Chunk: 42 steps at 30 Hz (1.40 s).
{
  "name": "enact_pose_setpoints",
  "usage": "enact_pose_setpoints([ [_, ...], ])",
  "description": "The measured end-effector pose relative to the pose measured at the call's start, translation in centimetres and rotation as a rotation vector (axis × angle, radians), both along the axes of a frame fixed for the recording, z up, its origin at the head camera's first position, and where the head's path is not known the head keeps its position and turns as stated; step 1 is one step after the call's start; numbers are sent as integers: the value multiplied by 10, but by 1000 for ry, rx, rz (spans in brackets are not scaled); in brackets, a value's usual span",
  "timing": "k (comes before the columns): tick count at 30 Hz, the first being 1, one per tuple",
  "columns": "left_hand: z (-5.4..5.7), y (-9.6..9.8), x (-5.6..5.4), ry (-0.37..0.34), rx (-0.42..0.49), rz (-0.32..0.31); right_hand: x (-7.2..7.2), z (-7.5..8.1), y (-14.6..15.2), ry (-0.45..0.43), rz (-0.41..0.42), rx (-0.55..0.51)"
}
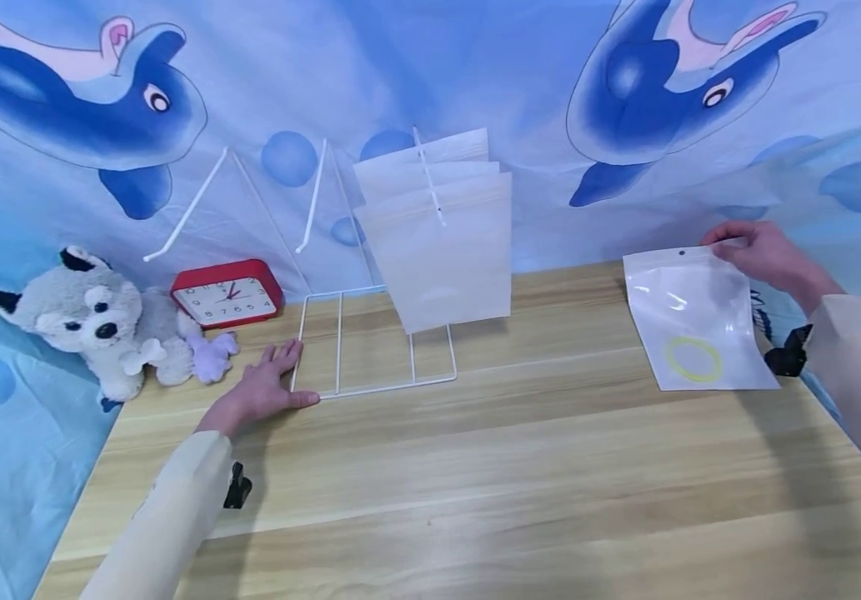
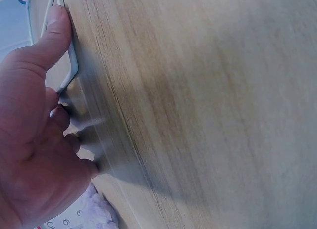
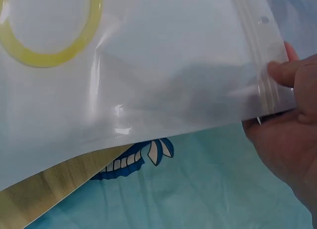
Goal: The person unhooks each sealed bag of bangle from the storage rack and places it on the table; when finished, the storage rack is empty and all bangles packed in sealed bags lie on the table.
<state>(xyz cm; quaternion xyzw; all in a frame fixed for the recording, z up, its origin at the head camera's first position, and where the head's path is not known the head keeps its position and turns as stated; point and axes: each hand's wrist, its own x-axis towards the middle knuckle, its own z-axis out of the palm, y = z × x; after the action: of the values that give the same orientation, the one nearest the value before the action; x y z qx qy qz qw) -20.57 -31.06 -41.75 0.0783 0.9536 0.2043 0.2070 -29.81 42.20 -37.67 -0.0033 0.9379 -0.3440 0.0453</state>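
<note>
Left hand (image 1: 265, 390) spreads on the rack (image 1: 338, 343) edge; across wide tabletop (image 1: 535, 467), right hand (image 1: 771, 257) pinches the pouch (image 1: 700, 312) edge.

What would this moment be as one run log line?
Left hand: touches corner of white wire rack | Right hand: pinches top edge of bag showing yellow ring | White bags: hang from one prong

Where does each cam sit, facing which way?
Head: on the head, facing forward and down over table and wire rack; left hand, right hand, sleeves show.
Left wrist: worn there, facing table and wire rack corner; only the left hand shows.
Right wrist: worn there, facing the bag; only the right hand shows.
Shared: head and right wrist show the bag's yellow ring.
</note>
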Motion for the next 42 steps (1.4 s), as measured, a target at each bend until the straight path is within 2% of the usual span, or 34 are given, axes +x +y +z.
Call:
enact_pose_setpoints([
  [6,8,4,-2,1,-19,7,-13,-6,-5,55,-45,102],
  [14,11,6,-7,4,-13,-1,-28,-13,-15,215,20,273],
  [18,9,7,-8,-1,-15,-1,-33,-19,-16,226,44,353],
  [25,6,8,-10,4,-13,-2,-30,-23,-18,264,71,551],
  [31,2,8,-10,3,-32,-2,-32,-32,-19,249,60,594],
  [36,1,8,-9,-2,-21,5,-35,-38,-20,285,77,674],
  [39,0,6,-7,-8,-20,11,-36,-40,-24,288,93,736],
  [42,1,3,-5,-7,-25,14,-37,-38,-32,275,101,749],
])
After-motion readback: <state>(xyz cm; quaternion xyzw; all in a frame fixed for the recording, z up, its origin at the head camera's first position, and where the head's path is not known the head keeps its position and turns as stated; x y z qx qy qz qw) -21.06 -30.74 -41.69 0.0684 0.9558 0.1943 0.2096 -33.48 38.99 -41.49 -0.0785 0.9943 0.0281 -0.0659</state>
